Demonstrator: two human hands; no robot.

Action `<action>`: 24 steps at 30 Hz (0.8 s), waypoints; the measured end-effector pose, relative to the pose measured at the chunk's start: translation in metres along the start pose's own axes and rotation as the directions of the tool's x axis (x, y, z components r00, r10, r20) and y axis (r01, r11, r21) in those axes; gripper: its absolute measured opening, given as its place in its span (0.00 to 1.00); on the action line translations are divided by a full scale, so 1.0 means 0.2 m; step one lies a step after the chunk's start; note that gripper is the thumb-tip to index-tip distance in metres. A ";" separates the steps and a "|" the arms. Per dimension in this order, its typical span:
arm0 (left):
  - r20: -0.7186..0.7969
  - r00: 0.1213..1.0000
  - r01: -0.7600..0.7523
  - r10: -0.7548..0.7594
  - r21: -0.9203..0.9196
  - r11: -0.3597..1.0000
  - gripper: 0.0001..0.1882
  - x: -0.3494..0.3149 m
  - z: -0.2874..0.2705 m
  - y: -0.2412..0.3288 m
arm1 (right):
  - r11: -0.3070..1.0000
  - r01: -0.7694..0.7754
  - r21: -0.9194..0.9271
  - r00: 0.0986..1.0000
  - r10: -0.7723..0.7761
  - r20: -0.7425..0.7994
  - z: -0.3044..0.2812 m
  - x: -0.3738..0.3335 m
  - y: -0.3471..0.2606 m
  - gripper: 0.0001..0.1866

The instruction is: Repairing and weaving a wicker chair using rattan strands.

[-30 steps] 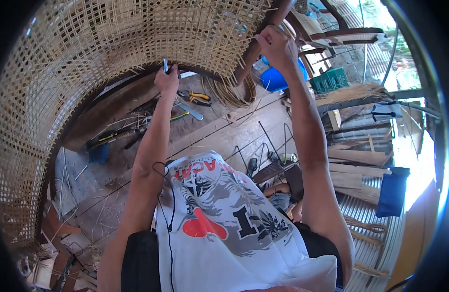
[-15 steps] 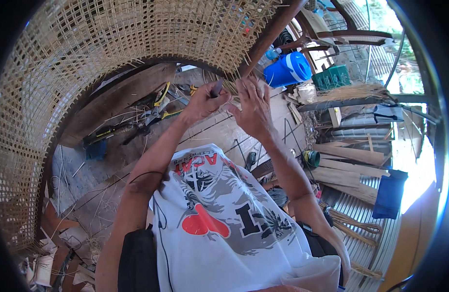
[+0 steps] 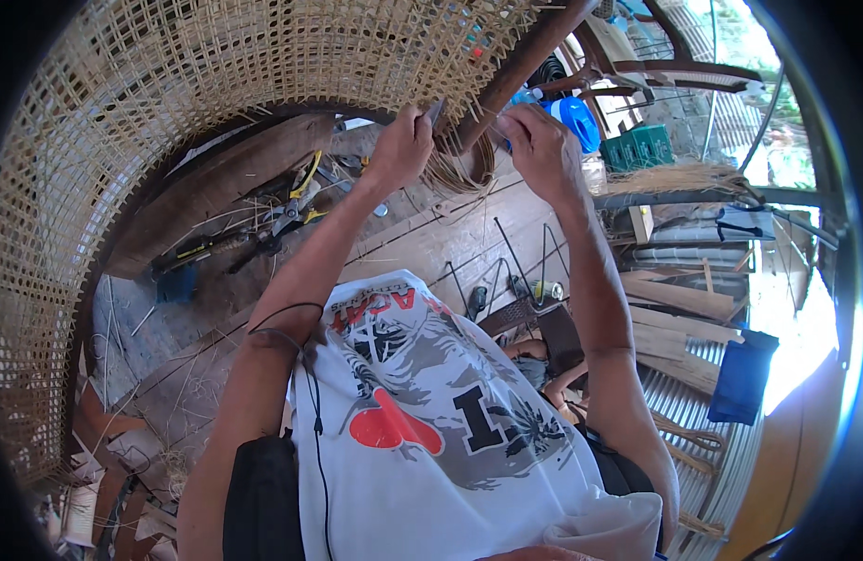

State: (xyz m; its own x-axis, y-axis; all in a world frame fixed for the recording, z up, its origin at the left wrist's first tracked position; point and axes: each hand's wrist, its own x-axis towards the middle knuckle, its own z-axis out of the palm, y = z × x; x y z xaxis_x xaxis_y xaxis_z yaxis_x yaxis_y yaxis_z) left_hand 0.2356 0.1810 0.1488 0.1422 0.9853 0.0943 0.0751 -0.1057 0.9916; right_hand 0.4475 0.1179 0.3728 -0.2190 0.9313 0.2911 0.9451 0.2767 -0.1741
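Observation:
A woven cane panel [image 3: 263, 56] with an open mesh and loose strand ends curves across the upper left, edged by a dark wooden frame [image 3: 520, 70]. My left hand [image 3: 400, 150] is closed just below the panel's lower edge. From its fist sticks a small flat grey blade-like tool [image 3: 435, 113]. On the other side of the frame, my right hand [image 3: 543, 150] is closed in a pinch; whatever its fingertips hold is too fine to make out. A coil of thin cane strands [image 3: 461, 176] shows between and below the two hands, partly hidden behind the frame.
Yellow-handled cutters [image 3: 291, 213] lie among scraps beside a wooden plank [image 3: 226, 192] on the left. Right of my hands are a blue jug [image 3: 577, 122], a green crate [image 3: 637, 148] and stacked boards [image 3: 679, 309]. Part of another person [image 3: 553, 374] shows beyond my shirt.
Both hands have moved up and apart, the right one toward the right. The right hand's fingers went from stretched out to pinched. The cane coil now shows between them.

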 end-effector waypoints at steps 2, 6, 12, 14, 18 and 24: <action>-0.053 0.993 -0.103 0.110 0.124 0.987 0.23 0.01 0.01 0.00 | 0.998 0.039 -0.051 0.998 -0.041 -0.041 -0.01 0.02 0.01 0.14; -0.089 0.990 -0.069 0.114 0.396 0.916 0.18 -0.03 -0.06 0.25 | 0.989 0.102 -0.105 0.994 -0.105 -0.018 -0.03 0.07 0.01 0.11; -0.097 0.985 -0.077 0.146 0.510 0.857 0.16 -0.04 -0.07 0.31 | 0.984 0.136 -0.114 0.989 -0.142 -0.047 0.04 0.10 0.04 0.09; -0.101 0.969 -0.151 0.225 0.476 0.867 0.16 0.02 -0.02 0.21 | 0.986 0.131 -0.106 0.989 -0.137 -0.052 0.05 0.11 0.01 0.08; -0.044 0.944 -0.315 0.328 0.186 0.931 0.15 0.10 -0.04 0.06 | 0.961 0.150 -0.232 0.986 -0.163 -0.040 0.06 0.17 -0.06 0.05; -0.139 0.939 -0.298 0.316 0.134 0.945 0.11 0.09 0.01 0.02 | 0.888 0.270 -0.373 0.954 -0.299 -0.022 0.15 0.23 -0.06 0.05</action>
State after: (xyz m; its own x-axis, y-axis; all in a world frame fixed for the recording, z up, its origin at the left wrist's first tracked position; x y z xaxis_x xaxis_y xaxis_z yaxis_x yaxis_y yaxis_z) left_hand 0.2397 0.1990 0.1552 0.0205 0.9101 0.4138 0.1606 -0.4115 0.8972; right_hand 0.4194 0.1640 0.3604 -0.4862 0.8003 0.3509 0.8705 0.4086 0.2744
